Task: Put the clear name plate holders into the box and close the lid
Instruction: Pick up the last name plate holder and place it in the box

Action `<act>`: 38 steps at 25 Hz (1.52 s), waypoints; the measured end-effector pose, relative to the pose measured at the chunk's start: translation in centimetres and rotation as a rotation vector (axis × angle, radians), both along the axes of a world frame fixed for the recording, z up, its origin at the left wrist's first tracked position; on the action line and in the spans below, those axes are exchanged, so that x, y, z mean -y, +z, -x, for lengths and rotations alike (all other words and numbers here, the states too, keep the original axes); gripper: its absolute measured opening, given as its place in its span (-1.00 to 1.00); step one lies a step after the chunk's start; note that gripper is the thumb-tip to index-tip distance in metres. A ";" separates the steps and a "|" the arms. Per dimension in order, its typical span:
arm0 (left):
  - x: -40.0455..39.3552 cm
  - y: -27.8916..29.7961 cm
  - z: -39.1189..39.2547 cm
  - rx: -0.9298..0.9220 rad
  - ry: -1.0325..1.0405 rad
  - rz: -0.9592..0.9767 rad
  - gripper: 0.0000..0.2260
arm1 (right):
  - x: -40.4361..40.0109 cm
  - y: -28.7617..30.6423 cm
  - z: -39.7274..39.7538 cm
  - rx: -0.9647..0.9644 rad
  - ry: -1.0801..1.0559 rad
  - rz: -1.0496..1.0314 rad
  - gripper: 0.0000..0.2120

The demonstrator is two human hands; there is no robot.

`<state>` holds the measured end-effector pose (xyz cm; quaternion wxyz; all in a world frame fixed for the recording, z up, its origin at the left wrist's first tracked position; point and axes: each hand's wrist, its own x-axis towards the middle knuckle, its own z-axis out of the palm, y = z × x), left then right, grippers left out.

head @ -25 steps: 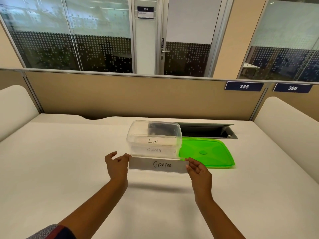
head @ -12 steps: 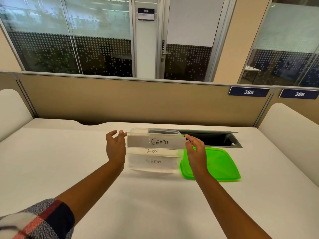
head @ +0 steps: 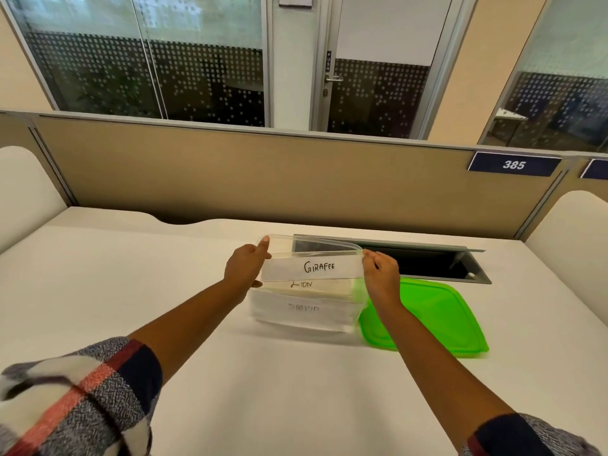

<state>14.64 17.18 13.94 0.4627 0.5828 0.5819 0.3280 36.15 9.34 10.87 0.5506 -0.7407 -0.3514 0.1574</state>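
Note:
A clear plastic box (head: 302, 315) stands open in the middle of the white desk. Through its front wall show two name plate holders, one reading LION (head: 316, 286). Over the box's near rim I hold a third clear holder, labelled GIRAFEE (head: 314, 267), level by its two ends. My left hand (head: 245, 266) pinches its left end, with the forefinger up at the box's left rim. My right hand (head: 381, 269) pinches its right end. The green lid (head: 437, 319) lies flat on the desk just right of the box.
A dark open cable slot (head: 424, 263) is sunk in the desk behind the box and lid. A tan partition (head: 263, 179) closes the desk's far edge, with white side panels left and right.
Both hands have carried the GIRAFEE holder from in front of the box up and away to its top rim. The camera has moved closer.

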 end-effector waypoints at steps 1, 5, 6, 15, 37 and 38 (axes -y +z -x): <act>0.0 -0.2 -0.2 -0.008 -0.004 0.008 -0.54 | -0.1 -0.2 0.1 0.029 0.007 0.041 -0.77; -0.1 -0.5 -0.7 0.038 0.041 0.079 -0.51 | -0.1 -1.1 1.0 0.168 -0.026 0.239 -0.73; -0.1 -0.5 -0.8 0.038 0.044 0.081 -0.51 | -0.1 -1.4 1.2 0.180 -0.021 0.297 -0.70; -0.4 -1.5 -0.9 0.000 0.035 0.128 -0.72 | 0.3 -2.0 2.1 0.183 0.086 0.409 -0.68; -4.6 -2.7 -4.8 -0.963 -0.796 -0.286 -0.57 | -3.1 0.1 2.7 0.944 0.437 0.715 -0.81; -5.0 -2.7 -4.9 -0.969 -0.825 -0.258 -0.53 | -3.3 0.1 2.4 0.914 0.460 0.722 -0.81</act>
